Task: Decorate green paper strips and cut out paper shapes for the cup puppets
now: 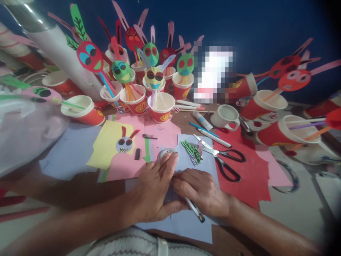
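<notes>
Head view: we've got the left hand point(154, 192) lying flat, fingers spread a little, pressing down on the lavender paper sheet point(183, 222) at lower centre of the frame, fingertips just beside the small tape roll point(166, 153). Right hand point(204, 192) is curled narrow around a pen point(195, 210), tip hidden under the hands, barrel poking out toward the bottom edge; it rests on the same sheet, touching the left hand. The sheet looks thin, light and floppy, so we'd judge it slides and creases easily: pin it flat with a palm, lift it by an edge, never pinch mid-sheet. The pen is stiff and light, so grip it low on the barrel. Scissors point(222, 158) lie open on red paper point(247, 185) right of centre, near a green patterned cutout point(192, 151). Paper cups point(161, 106) with masks on straws crowd the upper half.
</notes>
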`<state>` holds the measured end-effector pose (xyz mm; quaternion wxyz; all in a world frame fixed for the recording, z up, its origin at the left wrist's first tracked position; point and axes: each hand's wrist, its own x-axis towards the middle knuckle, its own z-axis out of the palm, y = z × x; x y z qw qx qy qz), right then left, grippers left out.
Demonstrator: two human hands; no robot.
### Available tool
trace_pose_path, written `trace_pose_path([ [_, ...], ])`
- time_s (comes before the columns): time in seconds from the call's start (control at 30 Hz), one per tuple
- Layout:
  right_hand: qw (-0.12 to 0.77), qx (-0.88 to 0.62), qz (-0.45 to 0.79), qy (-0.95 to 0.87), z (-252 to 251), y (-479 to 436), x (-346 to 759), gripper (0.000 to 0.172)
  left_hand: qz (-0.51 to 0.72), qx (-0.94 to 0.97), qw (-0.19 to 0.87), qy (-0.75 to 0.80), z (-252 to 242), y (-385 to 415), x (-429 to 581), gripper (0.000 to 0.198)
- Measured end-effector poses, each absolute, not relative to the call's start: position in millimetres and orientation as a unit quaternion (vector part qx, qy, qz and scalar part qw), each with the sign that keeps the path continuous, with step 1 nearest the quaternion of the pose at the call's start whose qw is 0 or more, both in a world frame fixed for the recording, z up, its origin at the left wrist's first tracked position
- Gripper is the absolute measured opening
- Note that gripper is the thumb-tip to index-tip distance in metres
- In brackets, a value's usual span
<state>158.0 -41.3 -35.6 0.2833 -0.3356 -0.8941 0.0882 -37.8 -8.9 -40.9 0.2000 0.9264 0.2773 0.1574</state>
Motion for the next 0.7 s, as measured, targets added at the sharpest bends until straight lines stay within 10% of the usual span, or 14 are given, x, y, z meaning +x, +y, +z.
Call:
trace_pose_path([
  [0.7, 0.356, -0.418, 0.143, -0.824, -40.5, -45.3, 189.0, 0.008, 0.148, 0.939, 0.153, 0.271, -47.6, -11.5, -39.9, 0.099],
])
